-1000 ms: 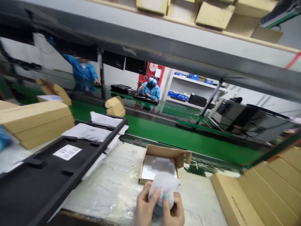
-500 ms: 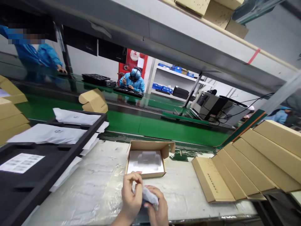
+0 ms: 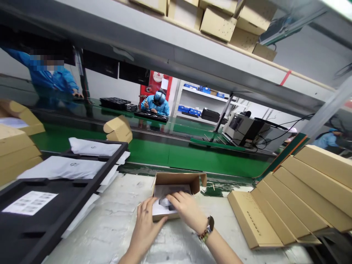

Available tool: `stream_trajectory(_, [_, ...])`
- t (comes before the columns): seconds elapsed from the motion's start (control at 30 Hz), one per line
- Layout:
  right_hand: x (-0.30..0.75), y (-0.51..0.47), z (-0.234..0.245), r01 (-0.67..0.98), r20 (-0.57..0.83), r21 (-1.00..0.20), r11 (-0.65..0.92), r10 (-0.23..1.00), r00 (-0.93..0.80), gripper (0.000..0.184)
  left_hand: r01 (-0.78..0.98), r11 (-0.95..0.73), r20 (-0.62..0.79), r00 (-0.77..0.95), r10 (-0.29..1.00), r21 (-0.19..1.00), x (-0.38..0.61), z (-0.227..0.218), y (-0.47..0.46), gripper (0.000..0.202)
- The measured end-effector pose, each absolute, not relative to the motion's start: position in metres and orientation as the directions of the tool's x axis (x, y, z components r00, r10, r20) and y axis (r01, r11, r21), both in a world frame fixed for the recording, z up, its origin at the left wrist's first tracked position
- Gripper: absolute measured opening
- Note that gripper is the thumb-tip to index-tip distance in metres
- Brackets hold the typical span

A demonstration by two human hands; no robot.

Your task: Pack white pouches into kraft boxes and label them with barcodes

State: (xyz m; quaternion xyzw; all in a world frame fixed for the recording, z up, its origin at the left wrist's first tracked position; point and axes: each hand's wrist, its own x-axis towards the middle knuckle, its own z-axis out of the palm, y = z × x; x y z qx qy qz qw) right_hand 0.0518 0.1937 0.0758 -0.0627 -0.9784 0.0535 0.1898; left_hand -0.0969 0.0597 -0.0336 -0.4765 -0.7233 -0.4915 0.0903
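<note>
A small open cardboard box (image 3: 176,180) with a white foam insert sits on the plastic-covered bench (image 3: 115,220). My right hand (image 3: 184,209) lies over the box and presses a small bagged dark item (image 3: 165,201) down into the insert, fingers curled on it. Against the box's near left corner rests my left hand (image 3: 145,222), fingers bent around the front edge with the thumb along the side. A watch and a bead bracelet are on my right wrist.
A black tray (image 3: 55,198) with white bags and a label sheet lies at left. Flat cardboard boxes (image 3: 288,198) are stacked at right, more boxes at far left. A green conveyor (image 3: 192,156) runs behind the bench, carrying a folded box (image 3: 118,130). People in blue work beyond.
Both hands carried the bagged item forward from the bench edge to the box. My right hand now pushes it into the insert and my left hand has shifted to the box's corner.
</note>
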Motion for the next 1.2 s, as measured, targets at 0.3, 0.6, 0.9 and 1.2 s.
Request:
stream_trajectory(0.3, [0.017, 0.246, 0.052, 0.211, 0.322, -0.402, 0.891, 0.354, -0.878, 0.019, 0.816, 0.073, 0.587, -0.471, 0.659, 0.573, -0.098, -0.041, 0.06, 0.052])
stream_trajectory(0.6, [0.01, 0.242, 0.037, 0.274, 0.424, -0.477, 0.835, 0.492, -0.761, 0.017, 0.798, 0.065, 0.584, -0.491, 0.647, 0.599, -0.096, -0.038, 0.063, 0.046])
stream_trajectory(0.9, [0.104, 0.228, 0.054, 0.165, 0.776, -0.609, 0.776, 0.626, -0.081, 0.057, 0.615, 0.069, 0.354, -0.538, 0.765, 0.786, -0.157, 0.068, 0.06, 0.083])
stream_trajectory(1.2, [0.103, 0.256, 0.086, 0.106, 0.483, -0.686, 0.72, 0.559, -0.674, 0.035, 0.629, 0.027, 0.249, -0.346, 0.905, 0.777, -0.159, 0.071, 0.072, 0.048])
